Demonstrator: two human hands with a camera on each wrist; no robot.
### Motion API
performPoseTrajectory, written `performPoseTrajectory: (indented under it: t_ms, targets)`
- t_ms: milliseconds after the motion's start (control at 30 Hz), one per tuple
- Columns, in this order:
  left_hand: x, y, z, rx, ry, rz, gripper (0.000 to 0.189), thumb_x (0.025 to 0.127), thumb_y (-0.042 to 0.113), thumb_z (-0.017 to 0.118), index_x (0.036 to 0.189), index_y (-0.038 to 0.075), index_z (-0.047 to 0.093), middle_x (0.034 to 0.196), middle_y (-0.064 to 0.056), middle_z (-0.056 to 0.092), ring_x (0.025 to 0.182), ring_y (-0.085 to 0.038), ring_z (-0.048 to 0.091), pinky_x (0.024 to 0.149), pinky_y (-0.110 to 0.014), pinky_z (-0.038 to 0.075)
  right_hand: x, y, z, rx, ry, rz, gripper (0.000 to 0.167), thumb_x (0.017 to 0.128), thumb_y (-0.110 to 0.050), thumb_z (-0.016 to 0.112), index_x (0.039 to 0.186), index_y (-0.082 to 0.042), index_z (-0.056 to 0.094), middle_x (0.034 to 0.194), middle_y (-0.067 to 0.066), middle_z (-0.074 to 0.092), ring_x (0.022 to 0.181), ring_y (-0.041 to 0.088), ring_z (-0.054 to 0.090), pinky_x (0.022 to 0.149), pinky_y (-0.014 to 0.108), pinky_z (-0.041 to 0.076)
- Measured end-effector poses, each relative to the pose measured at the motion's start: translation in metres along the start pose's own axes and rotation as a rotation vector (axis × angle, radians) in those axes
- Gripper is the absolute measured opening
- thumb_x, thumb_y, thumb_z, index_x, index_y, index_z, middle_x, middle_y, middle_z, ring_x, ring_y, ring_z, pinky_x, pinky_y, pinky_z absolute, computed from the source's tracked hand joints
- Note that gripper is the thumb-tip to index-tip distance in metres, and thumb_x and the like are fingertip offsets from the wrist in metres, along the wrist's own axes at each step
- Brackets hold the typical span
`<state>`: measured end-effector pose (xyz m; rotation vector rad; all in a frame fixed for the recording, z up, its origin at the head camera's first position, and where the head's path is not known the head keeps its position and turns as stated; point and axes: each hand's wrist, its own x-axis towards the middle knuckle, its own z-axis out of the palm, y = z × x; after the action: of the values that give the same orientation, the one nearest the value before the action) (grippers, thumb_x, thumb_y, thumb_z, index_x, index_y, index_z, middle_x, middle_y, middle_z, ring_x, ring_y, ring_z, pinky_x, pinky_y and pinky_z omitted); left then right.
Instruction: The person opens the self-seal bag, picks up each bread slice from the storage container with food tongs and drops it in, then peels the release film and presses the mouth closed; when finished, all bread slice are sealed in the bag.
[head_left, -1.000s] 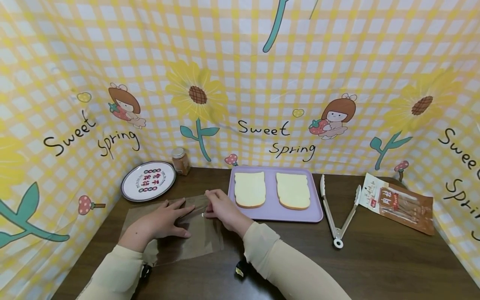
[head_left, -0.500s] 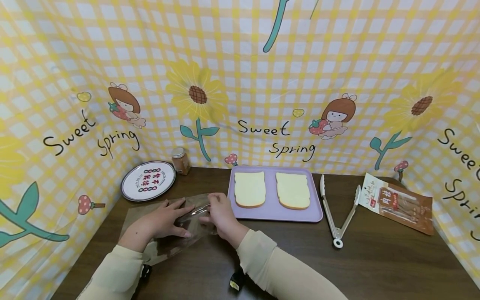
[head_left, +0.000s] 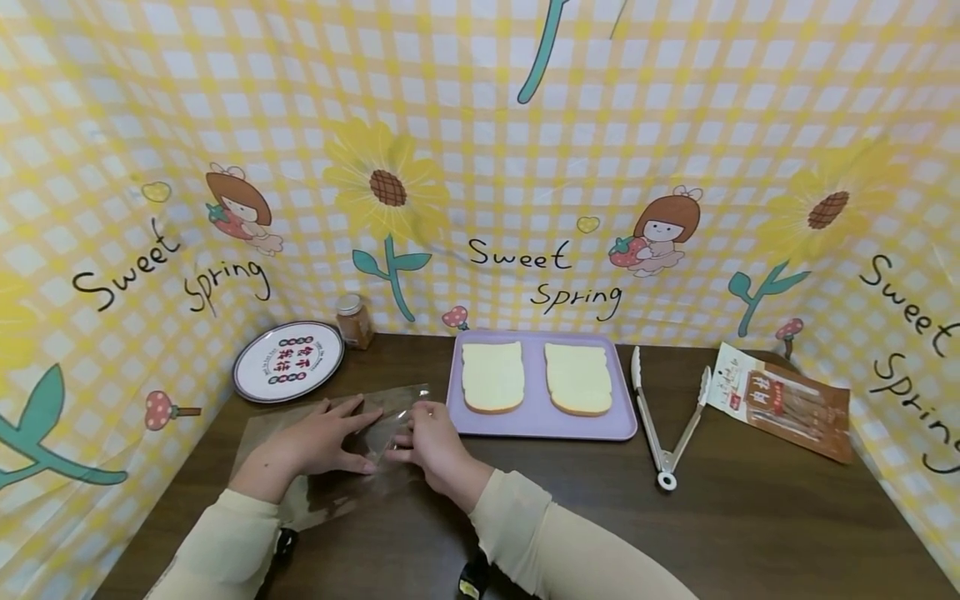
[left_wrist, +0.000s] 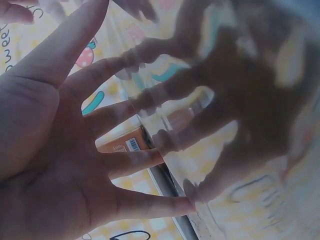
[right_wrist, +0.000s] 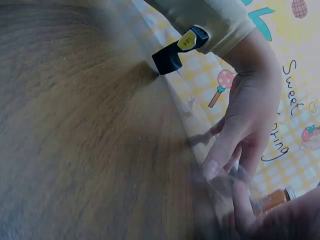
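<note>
Five spread fingers of your left hand (head_left: 317, 439) touch clear film (head_left: 326, 493); your right hand (head_left: 441, 448) pinches its side.

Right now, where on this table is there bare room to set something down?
Widest bare patch: table in front of the tongs and brown packet, right of the right sleeve. Smaller: between that sleeve and the left sleeve, closer in than the plastic film. Crowded at left: plate and jar behind, film, left hand and right hand in front.
</note>
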<state>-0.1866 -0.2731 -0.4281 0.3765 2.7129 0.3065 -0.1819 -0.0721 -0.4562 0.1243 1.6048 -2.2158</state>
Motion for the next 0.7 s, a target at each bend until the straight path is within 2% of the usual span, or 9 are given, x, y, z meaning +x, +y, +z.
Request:
performPoseTrajectory:
  t_ms: [100, 167, 333, 467, 600, 700]
  targets:
    - [0.000, 0.000, -0.001, -0.006, -0.001, -0.003, 0.096, 0.087, 0.059, 0.082, 0.165, 0.020, 0.043, 0.175, -0.029, 0.024, 0.150, -0.077, 0.017, 0.110, -0.088, 0.033, 0.001, 0.000, -0.003, -0.022, -0.044, 0.033, 0.049, 0.116, -0.014, 0.029, 0.157, 0.012, 0.025, 0.138, 0.037, 0.047, 0.116, 0.049, 0.068, 0.099, 0.058, 0.063]
    - [-0.001, 0.001, 0.000, -0.008, -0.002, -0.004, 0.095, 0.087, 0.059, 0.083, 0.165, 0.020, 0.043, 0.175, -0.029, 0.024, 0.150, -0.076, 0.017, 0.110, -0.088, 0.033, 0.002, 0.000, -0.005, -0.045, -0.065, 0.045, 0.050, 0.115, -0.013, 0.029, 0.157, 0.014, 0.026, 0.133, 0.038, 0.054, 0.116, 0.051, 0.070, 0.099, 0.058, 0.063]
    - [-0.001, 0.003, 0.000, 0.000, -0.007, 0.002, 0.095, 0.088, 0.059, 0.082, 0.165, 0.021, 0.043, 0.175, -0.028, 0.024, 0.150, -0.076, 0.018, 0.110, -0.088, 0.034, 0.008, 0.001, -0.012, -0.099, -0.092, 0.086, 0.049, 0.116, -0.017, 0.036, 0.152, 0.016, 0.038, 0.122, 0.035, 0.070, 0.108, 0.045, 0.077, 0.094, 0.053, 0.066]
    - [0.000, 0.004, 0.001, -0.006, 0.003, 0.018, 0.096, 0.087, 0.059, 0.083, 0.165, 0.020, 0.044, 0.175, -0.029, 0.025, 0.149, -0.077, 0.019, 0.109, -0.088, 0.034, 0.014, 0.002, -0.018, -0.158, -0.127, 0.095, 0.046, 0.115, -0.024, 0.046, 0.138, 0.015, 0.056, 0.114, 0.032, 0.075, 0.100, 0.042, 0.080, 0.087, 0.049, 0.068]
    - [0.001, 0.002, 0.001, -0.014, 0.013, 0.022, 0.096, 0.087, 0.061, 0.082, 0.165, 0.021, 0.043, 0.175, -0.029, 0.023, 0.150, -0.076, 0.017, 0.110, -0.088, 0.033, 0.018, -0.001, -0.022, -0.227, -0.175, 0.103, 0.037, 0.113, -0.019, 0.052, 0.121, 0.013, 0.069, 0.107, 0.028, 0.078, 0.096, 0.041, 0.081, 0.082, 0.045, 0.069]
    - [0.000, 0.000, -0.001, -0.031, 0.028, 0.037, 0.097, 0.088, 0.063, 0.080, 0.166, 0.020, 0.042, 0.175, -0.030, 0.021, 0.150, -0.076, 0.016, 0.112, -0.088, 0.030, 0.020, -0.003, -0.024, -0.254, -0.195, 0.123, 0.030, 0.110, -0.012, 0.054, 0.117, 0.012, 0.071, 0.104, 0.027, 0.079, 0.093, 0.038, 0.082, 0.079, 0.042, 0.070]
